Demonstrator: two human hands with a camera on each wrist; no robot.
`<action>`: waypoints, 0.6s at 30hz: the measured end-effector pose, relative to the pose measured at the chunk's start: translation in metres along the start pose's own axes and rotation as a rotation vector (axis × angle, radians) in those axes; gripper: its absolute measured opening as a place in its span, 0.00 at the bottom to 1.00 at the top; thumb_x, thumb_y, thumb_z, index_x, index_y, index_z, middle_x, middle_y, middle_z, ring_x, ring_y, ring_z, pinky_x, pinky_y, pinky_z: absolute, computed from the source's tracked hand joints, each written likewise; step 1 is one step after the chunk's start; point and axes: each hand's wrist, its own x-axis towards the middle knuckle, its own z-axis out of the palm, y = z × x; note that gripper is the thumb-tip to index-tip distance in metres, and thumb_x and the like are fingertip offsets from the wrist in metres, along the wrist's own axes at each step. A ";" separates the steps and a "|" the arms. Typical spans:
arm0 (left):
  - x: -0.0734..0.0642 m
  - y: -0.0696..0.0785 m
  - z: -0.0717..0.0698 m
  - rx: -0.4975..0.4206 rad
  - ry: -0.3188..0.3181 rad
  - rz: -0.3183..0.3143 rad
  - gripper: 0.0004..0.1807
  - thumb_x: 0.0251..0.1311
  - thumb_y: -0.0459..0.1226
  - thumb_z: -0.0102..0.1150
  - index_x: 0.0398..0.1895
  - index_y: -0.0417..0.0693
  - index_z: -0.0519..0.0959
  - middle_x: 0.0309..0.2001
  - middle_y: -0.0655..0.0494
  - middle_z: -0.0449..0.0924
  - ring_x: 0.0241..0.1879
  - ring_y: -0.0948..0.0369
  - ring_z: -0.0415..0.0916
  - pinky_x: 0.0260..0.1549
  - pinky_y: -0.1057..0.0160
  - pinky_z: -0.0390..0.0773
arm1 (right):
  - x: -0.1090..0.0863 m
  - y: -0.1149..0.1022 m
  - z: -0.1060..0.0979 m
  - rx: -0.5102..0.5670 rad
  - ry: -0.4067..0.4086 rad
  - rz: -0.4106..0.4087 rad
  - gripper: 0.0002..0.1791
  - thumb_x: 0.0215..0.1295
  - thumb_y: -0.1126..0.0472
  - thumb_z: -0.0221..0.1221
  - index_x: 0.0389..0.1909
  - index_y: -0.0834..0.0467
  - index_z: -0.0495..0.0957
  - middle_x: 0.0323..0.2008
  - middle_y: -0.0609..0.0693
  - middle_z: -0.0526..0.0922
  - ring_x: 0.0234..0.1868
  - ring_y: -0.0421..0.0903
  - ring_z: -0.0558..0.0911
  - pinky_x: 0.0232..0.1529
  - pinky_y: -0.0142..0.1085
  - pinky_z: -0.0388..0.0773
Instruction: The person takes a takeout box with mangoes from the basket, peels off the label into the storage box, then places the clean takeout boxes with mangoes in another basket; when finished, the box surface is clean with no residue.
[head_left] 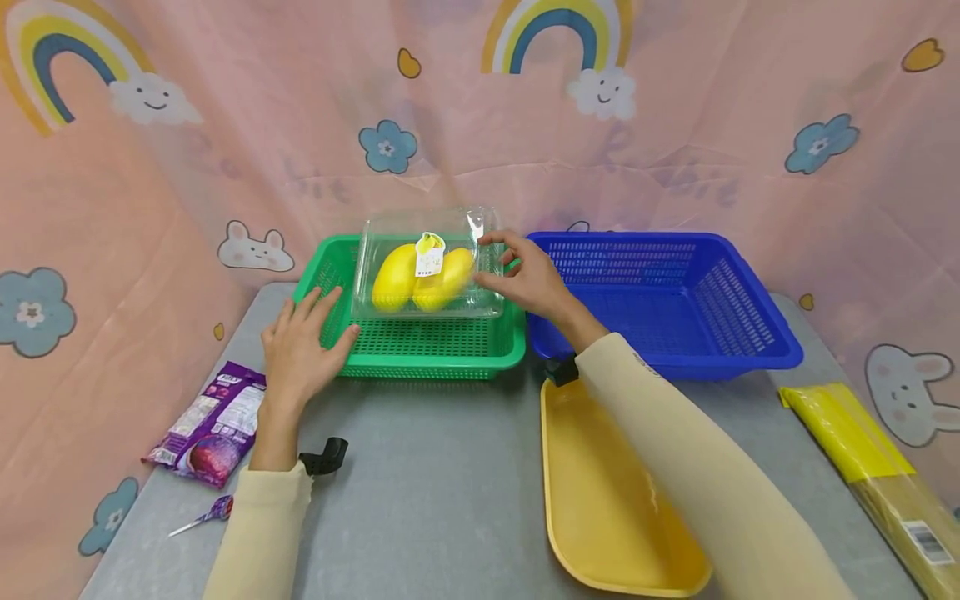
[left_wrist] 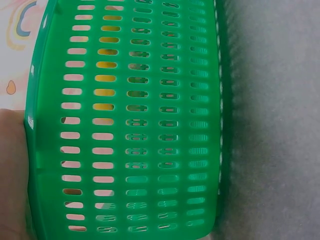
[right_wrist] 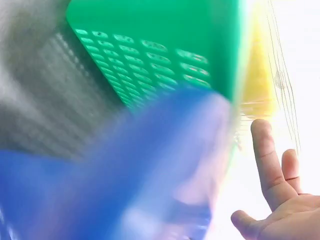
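A clear plastic box (head_left: 468,302) with yellow fruit (head_left: 392,279) that looks like mangoes sits tilted over the back of the green basket (head_left: 420,363). A small white label (head_left: 429,260) is on its front. My right hand (head_left: 532,279) is at the box's right end, thumb and fingers spread apart; in the right wrist view the fingertips (right_wrist: 261,127) are beside the box, and contact is hard to tell. My left hand (head_left: 300,346) lies at the green basket's left rim with fingers spread. The left wrist view shows mostly the basket's slotted wall (left_wrist: 125,125).
A blue basket (head_left: 622,321) stands right of the green one. Before it is a yellow tray (head_left: 600,500), partly under my right arm. A purple packet (head_left: 213,425) and a lollipop (head_left: 213,510) lie at left, a yellow-and-brown package (head_left: 877,467) at right.
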 end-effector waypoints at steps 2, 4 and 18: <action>-0.001 0.000 0.000 0.002 -0.004 -0.003 0.36 0.68 0.54 0.56 0.77 0.57 0.65 0.77 0.40 0.62 0.74 0.26 0.52 0.61 0.23 0.55 | -0.003 -0.002 -0.006 0.014 0.009 -0.005 0.29 0.65 0.50 0.68 0.66 0.44 0.74 0.57 0.54 0.75 0.48 0.52 0.78 0.43 0.45 0.80; -0.001 0.000 0.000 0.004 -0.007 -0.004 0.36 0.68 0.54 0.56 0.77 0.57 0.65 0.77 0.40 0.62 0.74 0.26 0.52 0.61 0.23 0.56 | -0.007 -0.006 -0.014 0.039 0.020 -0.005 0.29 0.65 0.51 0.68 0.66 0.43 0.73 0.53 0.54 0.75 0.44 0.52 0.79 0.42 0.43 0.80; 0.000 0.002 -0.001 0.008 -0.016 -0.015 0.36 0.67 0.54 0.55 0.77 0.58 0.65 0.77 0.41 0.62 0.75 0.27 0.51 0.62 0.23 0.56 | -0.066 -0.033 -0.057 0.118 0.017 0.015 0.28 0.66 0.56 0.67 0.66 0.43 0.74 0.48 0.53 0.71 0.37 0.53 0.79 0.39 0.37 0.79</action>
